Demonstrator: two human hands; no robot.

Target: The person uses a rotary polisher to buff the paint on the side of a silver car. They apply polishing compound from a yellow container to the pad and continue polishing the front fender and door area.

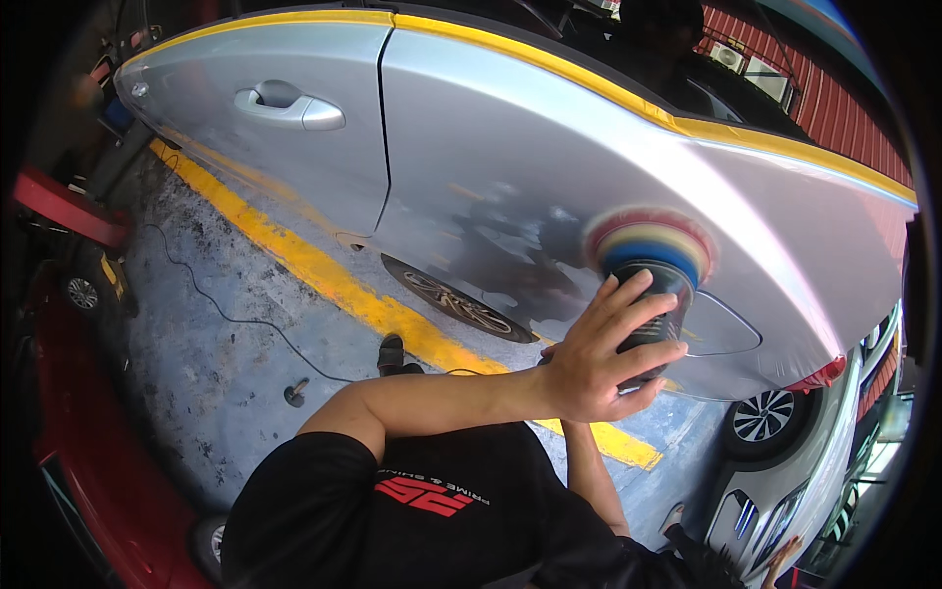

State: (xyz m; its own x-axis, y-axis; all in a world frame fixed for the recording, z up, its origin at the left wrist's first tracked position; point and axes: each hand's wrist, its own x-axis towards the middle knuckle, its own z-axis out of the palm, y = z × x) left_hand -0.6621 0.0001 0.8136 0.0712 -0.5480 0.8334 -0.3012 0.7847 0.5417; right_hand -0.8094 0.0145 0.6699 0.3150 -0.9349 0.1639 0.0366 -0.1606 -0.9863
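Note:
My left hand point(614, 357) is wrapped over the black head of a polisher point(666, 283), its fingers spread around the housing. The polisher's round pad point(647, 228), banded red, cream and blue, lies against the silver car's rear quarter panel point(508, 140); its rim is blurred. Just right of the pad is the fuel flap point(728, 324). My right forearm rises behind my left wrist. Only a sliver of my right hand point(556, 351) shows beside a dark part, and its grip is hidden. Dark, smeary patches point(508, 258) mark the panel left of the pad.
Yellow masking tape point(530, 51) borders the window line. A black cord point(221, 313) trails over the floor near a small dark object point(296, 394). A red car point(96, 442) stands left, a white car point(773, 478) right. Another person's hand point(784, 556) shows lower right.

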